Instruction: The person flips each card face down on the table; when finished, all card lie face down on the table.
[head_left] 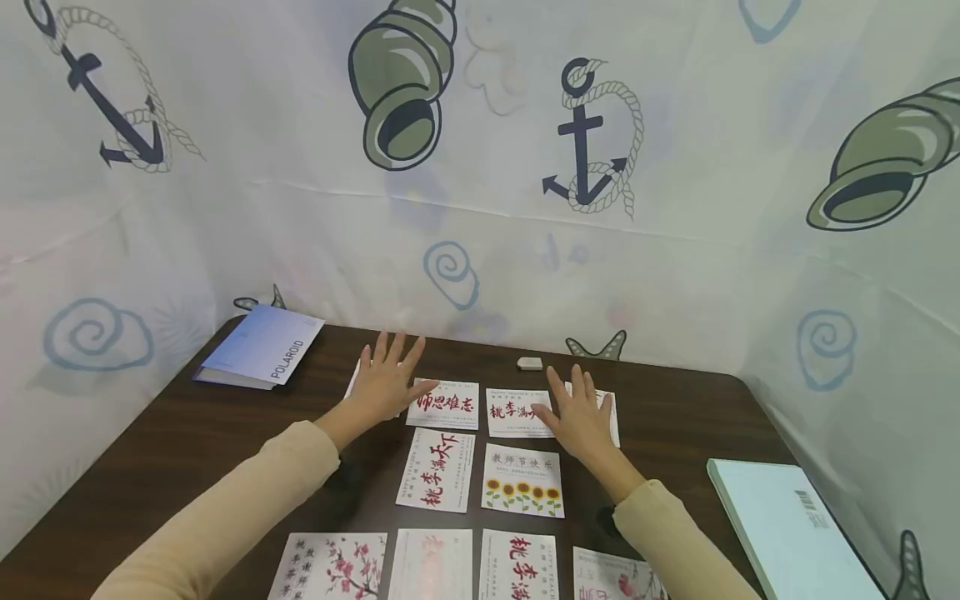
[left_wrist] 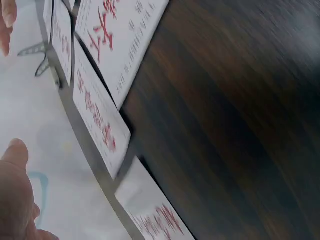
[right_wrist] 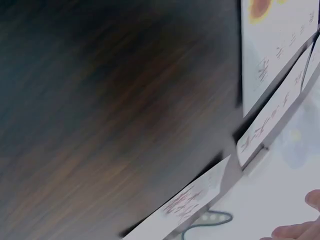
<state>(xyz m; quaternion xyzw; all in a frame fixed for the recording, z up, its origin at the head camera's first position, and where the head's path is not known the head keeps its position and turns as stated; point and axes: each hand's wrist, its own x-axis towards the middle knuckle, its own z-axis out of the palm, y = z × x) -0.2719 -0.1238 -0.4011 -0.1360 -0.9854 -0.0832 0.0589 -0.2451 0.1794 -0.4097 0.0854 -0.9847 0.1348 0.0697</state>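
My left hand (head_left: 384,387) hovers with spread fingers over the card at the left end of the back row, hiding most of it. Beside its thumb lies a white card with red characters (head_left: 450,408). With fingers apart, my right hand (head_left: 583,421) covers part of the back row's right-end card (head_left: 613,421); its thumb overlaps another red-lettered card (head_left: 510,421). In front of these are an upright red-lettered card (head_left: 435,471) and a sunflower card (head_left: 522,479). Both wrist views show fingertips at the edge, apart from the cards. Neither hand holds anything.
A front row has a pink-blossom card (head_left: 330,567), a pale card (head_left: 431,567), a red-lettered card (head_left: 519,562) and a pinkish card (head_left: 611,575). A blue Polaroid album (head_left: 262,342) lies back left, a white box (head_left: 787,517) right, a small white block (head_left: 529,364) at the back edge.
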